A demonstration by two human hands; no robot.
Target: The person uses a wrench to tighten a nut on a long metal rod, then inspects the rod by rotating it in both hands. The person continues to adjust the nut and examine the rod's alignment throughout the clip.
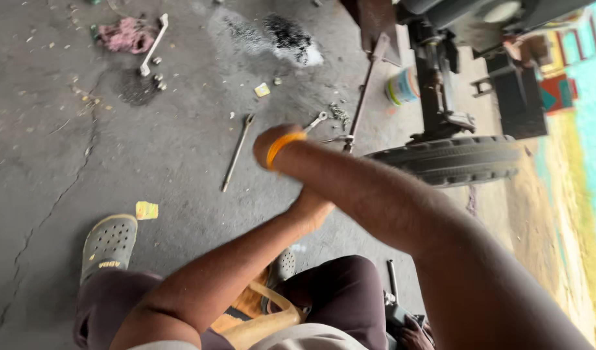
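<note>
Sitting low at frame bottom, crossing forearms mid-frame: right hand with orange wristband turned away, left hand tucked beneath the right forearm; grip of either hand not discernible, nothing seen held.

Lying nearest, centre frame on the grey concrete floor: long spanner, short spanner, slim metal rod slanting up toward the wheeled machine and its tyre at right.

Judging progress: appearing mid-job, tools spread out, loose nuts and white bracket beside pink rag at upper left, parts not yet refitted.

Noting packaging: cylindrical tin, white with blue and yellow bands, upper centre-right; small yellow square scrap upper centre; yellow wrapper lower left by grey clog.
</note>
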